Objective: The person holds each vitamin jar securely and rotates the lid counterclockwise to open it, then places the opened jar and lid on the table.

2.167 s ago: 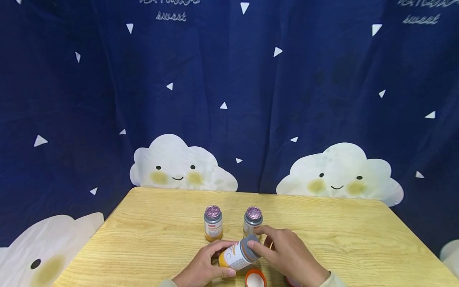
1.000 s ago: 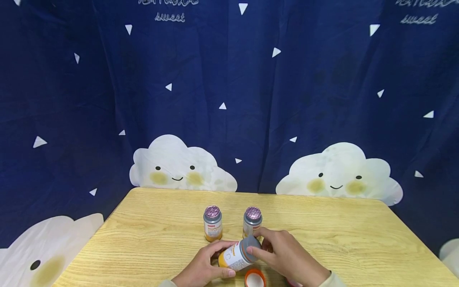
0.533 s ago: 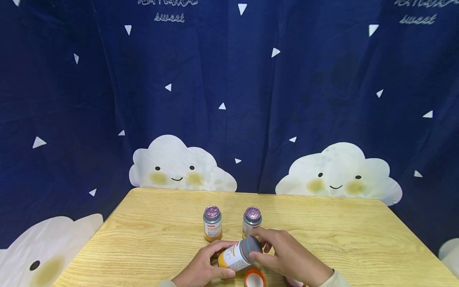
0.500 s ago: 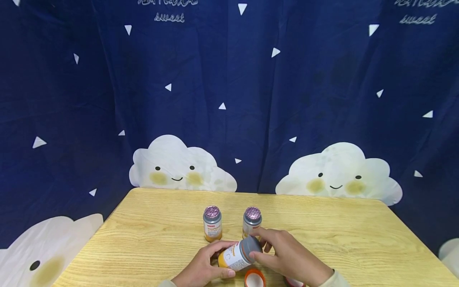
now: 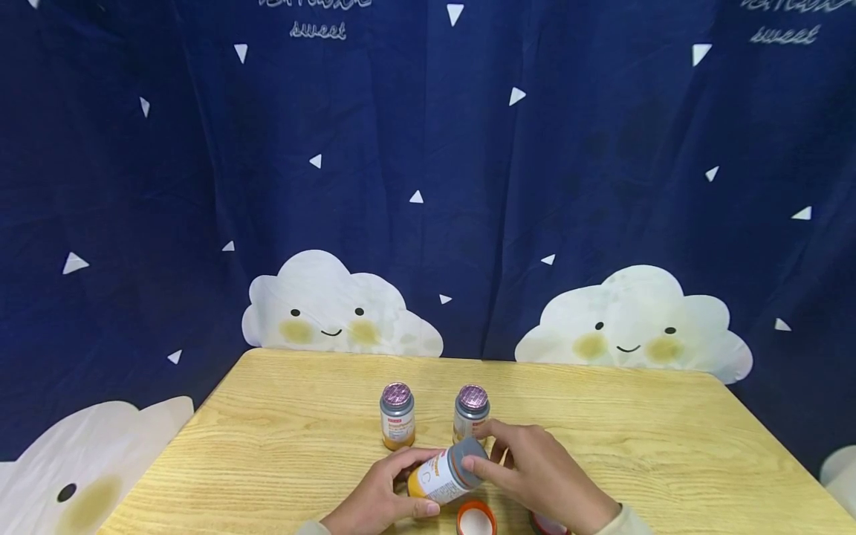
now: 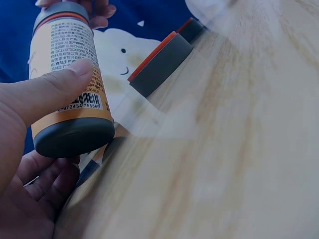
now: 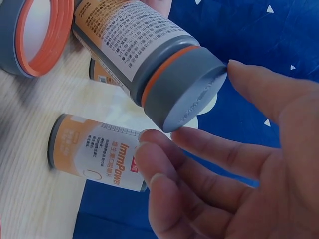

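Observation:
My left hand grips a tilted supplement bottle with a white label and orange lower part, held just above the table. Its thumb lies across the label in the left wrist view. The bottle wears a grey screw cap with an orange band under it. My right hand pinches that cap between thumb and index finger, the other fingers curled below it. Two matching bottles stand upright behind, one at left and one at right, each topped with pinkish foil and without a cap. The right one is partly hidden by my right hand.
A loose cap lies open side up on the wooden table in front of the held bottle. A second cap shows partly below my right wrist. A blue curtain hangs behind the table's far edge.
My right thumb and index finger have shifted slightly upward around the cap over the last half second. My left hand, the held bottle and the standing bottles stay in place.

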### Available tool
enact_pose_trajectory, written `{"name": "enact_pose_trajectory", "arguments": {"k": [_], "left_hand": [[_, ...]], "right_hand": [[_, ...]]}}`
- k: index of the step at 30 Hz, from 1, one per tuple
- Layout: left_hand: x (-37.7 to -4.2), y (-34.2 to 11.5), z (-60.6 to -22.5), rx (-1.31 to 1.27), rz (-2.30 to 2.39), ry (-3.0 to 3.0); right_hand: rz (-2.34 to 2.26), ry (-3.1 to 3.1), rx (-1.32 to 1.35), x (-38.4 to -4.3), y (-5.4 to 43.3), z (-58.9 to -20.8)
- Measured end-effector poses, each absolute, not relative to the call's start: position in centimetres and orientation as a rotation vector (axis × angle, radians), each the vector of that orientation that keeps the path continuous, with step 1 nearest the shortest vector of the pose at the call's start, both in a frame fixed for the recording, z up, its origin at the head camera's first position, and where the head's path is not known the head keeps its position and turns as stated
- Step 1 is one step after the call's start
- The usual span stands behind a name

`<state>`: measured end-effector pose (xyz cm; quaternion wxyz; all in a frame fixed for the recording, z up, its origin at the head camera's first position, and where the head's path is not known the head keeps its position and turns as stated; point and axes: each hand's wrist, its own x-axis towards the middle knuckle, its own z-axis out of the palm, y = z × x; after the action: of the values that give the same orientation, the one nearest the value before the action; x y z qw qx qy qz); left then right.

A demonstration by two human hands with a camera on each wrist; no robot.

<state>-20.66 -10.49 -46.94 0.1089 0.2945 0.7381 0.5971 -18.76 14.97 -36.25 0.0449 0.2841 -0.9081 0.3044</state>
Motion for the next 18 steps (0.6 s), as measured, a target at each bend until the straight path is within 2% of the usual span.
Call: {"name": "enact_pose_trajectory", "arguments": {"k": [18], "left_hand": [[-20.60,-10.49,-46.88,0.902,1.734,2.207]], "right_hand": [[1.005,-2.761,0.953,-18.68,15.02,-36.16]]}}
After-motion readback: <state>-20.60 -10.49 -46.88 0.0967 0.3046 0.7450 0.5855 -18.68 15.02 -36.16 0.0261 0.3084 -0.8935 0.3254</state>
